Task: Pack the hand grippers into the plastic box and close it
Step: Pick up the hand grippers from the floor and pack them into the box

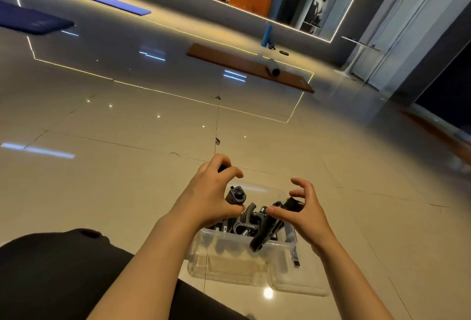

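- Now the plastic box (229, 251) sits on the tiled floor (127, 120), near centre, lid not yet on — hand grippers (257, 220) heaped inside, one handle poking over the near rim.
- Left hand (211, 192) grips something dark at its far fingertips, probably another gripper going in.
- Right hand (305, 212) hovers clawed, holding nothing, likely to tuck the pile.
- Clear lid (300, 284) lies near right, touching the box.
- Glossy gym floor; brown mat (244, 64) far, blue mats (35, 21) far left.

Both forearms are bare, with no sleeve, watch or ring showing on the left hand (211, 192) or the right hand (303, 212). Black trousers (63, 273) of matte fabric cover the legs at lower left.
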Motion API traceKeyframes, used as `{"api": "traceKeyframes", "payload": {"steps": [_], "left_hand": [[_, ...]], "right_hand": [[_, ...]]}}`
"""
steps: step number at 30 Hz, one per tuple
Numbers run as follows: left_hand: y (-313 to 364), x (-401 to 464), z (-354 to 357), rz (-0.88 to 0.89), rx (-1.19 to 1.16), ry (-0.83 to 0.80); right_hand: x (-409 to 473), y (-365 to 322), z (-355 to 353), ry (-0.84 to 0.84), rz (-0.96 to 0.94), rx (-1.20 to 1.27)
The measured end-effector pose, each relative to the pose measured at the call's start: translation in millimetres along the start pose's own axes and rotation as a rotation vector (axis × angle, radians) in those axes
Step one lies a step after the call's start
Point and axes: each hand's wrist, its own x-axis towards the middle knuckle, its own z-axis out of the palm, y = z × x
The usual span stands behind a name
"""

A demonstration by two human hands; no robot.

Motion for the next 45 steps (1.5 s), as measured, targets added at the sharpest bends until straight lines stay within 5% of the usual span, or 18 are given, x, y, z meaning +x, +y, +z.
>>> {"api": "traceKeyframes", "payload": {"steps": [15, 38, 45], "left_hand": [[14, 10, 60, -0.404, 0.116, 0.337], [-13, 97, 138, -0.439, 0.126, 0.247], [-36, 109, 151, -0.436, 0.153, 0.092]], "right_hand": [[112, 65, -22, -0.385, -0.296, -0.230], [210, 151, 5, -0.560, -0.385, -0.296], [235, 185, -15, -0.815, -0.994, -0.854]]}}
